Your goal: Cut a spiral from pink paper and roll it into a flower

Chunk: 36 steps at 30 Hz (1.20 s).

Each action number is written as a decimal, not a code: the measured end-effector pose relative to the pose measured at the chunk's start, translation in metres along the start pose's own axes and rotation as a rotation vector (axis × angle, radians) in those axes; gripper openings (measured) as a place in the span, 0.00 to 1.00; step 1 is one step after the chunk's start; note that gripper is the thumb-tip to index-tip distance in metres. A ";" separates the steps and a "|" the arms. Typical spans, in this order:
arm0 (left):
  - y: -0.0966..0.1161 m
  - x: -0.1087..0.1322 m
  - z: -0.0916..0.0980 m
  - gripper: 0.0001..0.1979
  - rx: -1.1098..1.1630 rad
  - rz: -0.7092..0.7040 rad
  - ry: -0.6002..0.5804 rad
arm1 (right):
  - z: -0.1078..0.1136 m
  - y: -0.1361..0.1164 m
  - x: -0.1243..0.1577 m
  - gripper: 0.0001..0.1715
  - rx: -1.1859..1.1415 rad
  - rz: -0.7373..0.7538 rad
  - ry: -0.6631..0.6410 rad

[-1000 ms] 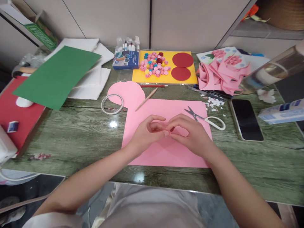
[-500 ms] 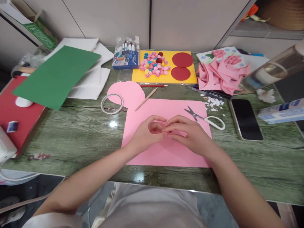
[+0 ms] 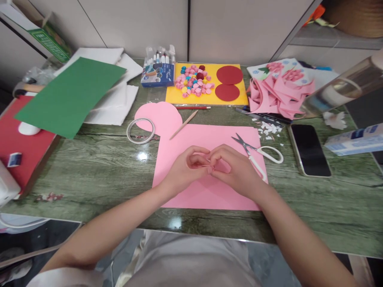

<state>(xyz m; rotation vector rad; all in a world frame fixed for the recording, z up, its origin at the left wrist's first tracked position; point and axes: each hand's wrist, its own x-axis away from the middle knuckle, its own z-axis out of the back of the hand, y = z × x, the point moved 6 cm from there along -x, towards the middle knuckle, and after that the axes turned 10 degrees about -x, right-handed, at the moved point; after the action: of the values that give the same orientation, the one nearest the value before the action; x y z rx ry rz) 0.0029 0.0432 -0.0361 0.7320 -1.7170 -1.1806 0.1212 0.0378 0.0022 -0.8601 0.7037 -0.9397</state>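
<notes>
My left hand (image 3: 189, 167) and my right hand (image 3: 233, 167) meet fingertip to fingertip above a pink sheet of paper (image 3: 185, 197). Both are closed in a pinch around something small and pink, mostly hidden by the fingers; its kind does not show. Scissors with white handles (image 3: 271, 154) lie spread on the sheet's right side, partly behind my right hand. A wooden stick with a pointed end (image 3: 184, 124) rests across the sheet's upper left corner. Beside it are pink paper circles (image 3: 167, 117) and a roll of tape (image 3: 128, 131).
At the back, a yellow sheet (image 3: 206, 100) bears small coloured paper rolls (image 3: 196, 81) and dark red circles (image 3: 229, 75). A marker box (image 3: 158, 75) stands beside it. Pink scraps (image 3: 277, 95), a phone (image 3: 311, 149) and a clear bottle (image 3: 338, 89) are right; green paper (image 3: 72, 95) is left.
My right hand's fingers have curled in closer against the left fingertips, and the hand has shifted slightly, showing more of the scissors' lower handle. The left hand has barely moved.
</notes>
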 end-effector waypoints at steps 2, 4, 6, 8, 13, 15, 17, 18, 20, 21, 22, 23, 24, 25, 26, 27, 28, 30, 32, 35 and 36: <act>0.001 -0.001 0.002 0.19 -0.015 0.007 0.009 | 0.002 -0.002 0.000 0.06 0.004 0.010 -0.004; 0.002 -0.001 0.004 0.20 -0.028 0.003 0.007 | 0.006 -0.004 -0.001 0.04 0.004 0.028 -0.006; 0.003 -0.002 0.005 0.21 -0.039 0.001 -0.008 | 0.009 -0.006 -0.001 0.04 0.003 0.048 -0.009; 0.002 -0.002 0.005 0.21 -0.060 0.003 -0.026 | 0.010 -0.006 0.000 0.07 -0.002 0.063 -0.030; -0.002 -0.004 0.003 0.20 -0.124 -0.029 -0.106 | 0.004 -0.006 0.002 0.12 -0.056 0.096 -0.137; -0.001 -0.004 0.003 0.19 -0.137 -0.036 -0.110 | 0.002 -0.007 0.002 0.12 -0.050 0.105 -0.145; 0.000 -0.003 0.003 0.18 -0.138 -0.024 -0.074 | 0.003 -0.006 0.001 0.10 -0.020 0.100 -0.118; 0.001 -0.002 0.004 0.18 -0.130 -0.015 -0.053 | 0.003 -0.006 0.001 0.09 -0.005 0.092 -0.093; 0.003 -0.001 0.003 0.19 -0.093 -0.002 -0.023 | 0.004 -0.005 0.000 0.06 0.020 0.066 -0.041; 0.004 0.000 0.003 0.19 -0.069 -0.001 -0.016 | 0.005 -0.004 0.000 0.05 0.025 0.053 -0.017; 0.005 0.001 0.002 0.19 -0.043 -0.003 -0.014 | 0.004 -0.003 0.000 0.04 0.026 0.042 0.001; 0.005 0.001 0.001 0.19 -0.019 -0.006 -0.012 | 0.004 -0.002 0.000 0.04 0.023 0.032 0.013; 0.005 0.002 0.001 0.18 0.002 -0.010 -0.011 | 0.003 -0.002 0.000 0.05 0.017 0.024 0.021; 0.004 0.002 0.000 0.18 0.018 -0.013 -0.011 | 0.001 -0.001 0.000 0.06 0.009 0.017 0.026; 0.003 0.002 0.000 0.18 0.030 -0.014 -0.013 | 0.000 -0.001 0.001 0.08 0.001 0.012 0.030; 0.003 0.002 -0.001 0.18 0.039 -0.014 -0.014 | -0.001 0.000 0.001 0.08 -0.006 0.007 0.032; 0.002 0.002 -0.001 0.18 0.046 -0.013 -0.014 | -0.001 0.000 0.001 0.09 -0.011 0.002 0.036; 0.001 0.002 -0.001 0.18 0.054 -0.009 -0.010 | -0.001 -0.001 0.001 0.09 -0.014 -0.005 0.045; 0.002 0.002 0.000 0.19 0.053 -0.007 0.002 | 0.000 -0.003 0.001 0.08 -0.006 -0.002 0.045; 0.005 0.002 0.002 0.20 0.029 -0.014 0.018 | 0.005 -0.006 0.000 0.04 0.009 0.019 0.036; 0.007 0.002 0.002 0.20 0.016 -0.017 0.019 | 0.006 -0.006 0.000 0.03 0.010 0.027 0.031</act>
<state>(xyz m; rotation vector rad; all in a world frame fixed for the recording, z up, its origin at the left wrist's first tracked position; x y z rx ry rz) 0.0003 0.0450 -0.0297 0.7670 -1.7089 -1.1694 0.1238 0.0380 0.0107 -0.8271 0.7349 -0.9335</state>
